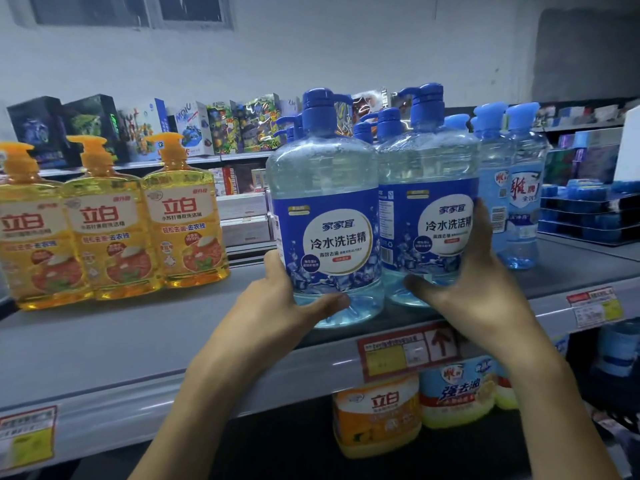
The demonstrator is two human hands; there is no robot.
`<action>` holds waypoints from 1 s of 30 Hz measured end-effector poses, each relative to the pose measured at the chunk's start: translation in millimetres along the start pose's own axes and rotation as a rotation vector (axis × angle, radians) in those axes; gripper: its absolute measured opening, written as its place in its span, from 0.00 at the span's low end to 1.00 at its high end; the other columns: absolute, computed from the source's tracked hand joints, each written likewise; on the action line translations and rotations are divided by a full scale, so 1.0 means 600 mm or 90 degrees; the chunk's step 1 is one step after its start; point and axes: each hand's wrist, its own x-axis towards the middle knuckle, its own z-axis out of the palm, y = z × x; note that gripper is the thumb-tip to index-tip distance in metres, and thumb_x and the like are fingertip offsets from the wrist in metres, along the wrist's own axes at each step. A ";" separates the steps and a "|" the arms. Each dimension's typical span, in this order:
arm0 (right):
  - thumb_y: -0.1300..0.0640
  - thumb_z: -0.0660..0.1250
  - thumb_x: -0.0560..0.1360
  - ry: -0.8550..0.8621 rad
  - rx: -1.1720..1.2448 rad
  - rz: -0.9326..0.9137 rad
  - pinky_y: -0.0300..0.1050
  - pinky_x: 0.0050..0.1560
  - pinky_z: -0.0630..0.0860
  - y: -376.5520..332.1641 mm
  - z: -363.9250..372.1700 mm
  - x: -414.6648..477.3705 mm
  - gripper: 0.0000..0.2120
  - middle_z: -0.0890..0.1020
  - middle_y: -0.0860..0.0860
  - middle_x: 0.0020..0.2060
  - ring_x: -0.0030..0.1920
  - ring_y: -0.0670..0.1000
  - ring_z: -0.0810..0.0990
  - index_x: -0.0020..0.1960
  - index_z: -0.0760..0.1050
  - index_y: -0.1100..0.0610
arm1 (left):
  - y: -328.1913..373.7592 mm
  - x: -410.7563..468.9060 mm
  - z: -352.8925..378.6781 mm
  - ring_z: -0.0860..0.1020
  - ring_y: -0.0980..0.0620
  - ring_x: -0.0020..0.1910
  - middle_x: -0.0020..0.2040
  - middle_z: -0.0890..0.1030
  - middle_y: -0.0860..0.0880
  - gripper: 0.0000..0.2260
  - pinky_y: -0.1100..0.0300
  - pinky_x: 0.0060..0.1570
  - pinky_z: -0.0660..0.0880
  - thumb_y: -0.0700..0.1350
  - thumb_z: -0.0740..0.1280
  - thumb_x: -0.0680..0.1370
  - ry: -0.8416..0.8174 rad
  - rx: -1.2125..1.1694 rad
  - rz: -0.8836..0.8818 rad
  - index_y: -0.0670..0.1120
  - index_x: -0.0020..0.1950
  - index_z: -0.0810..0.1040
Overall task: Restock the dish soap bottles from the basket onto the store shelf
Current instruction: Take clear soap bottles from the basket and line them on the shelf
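Clasping left bottle (325, 188): left hand (294, 299); right bottle (429, 174): right hand (474, 292) (yellow bottles (187, 216) beside).

**Boxes, labels and blue packs**

A row of colourful printed boxes (221, 126) stands on a far rack, from left to centre, below a white wall (311, 53). A dark window (131, 8) is at the top left. Stacked dark blue packs (585, 213) lie at the far right. Near, a red price label (408, 351) sits right of centre, a second label (594, 306) farther right, and a third label (27, 434) at the near left.
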 end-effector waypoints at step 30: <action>0.55 0.68 0.77 0.181 0.081 -0.054 0.33 0.55 0.68 -0.081 0.100 -0.234 0.17 0.69 0.49 0.60 0.58 0.47 0.72 0.66 0.74 0.53 | -0.068 -0.233 -0.019 0.75 0.45 0.62 0.59 0.79 0.43 0.16 0.55 0.58 0.73 0.49 0.65 0.81 0.341 0.208 0.258 0.41 0.65 0.78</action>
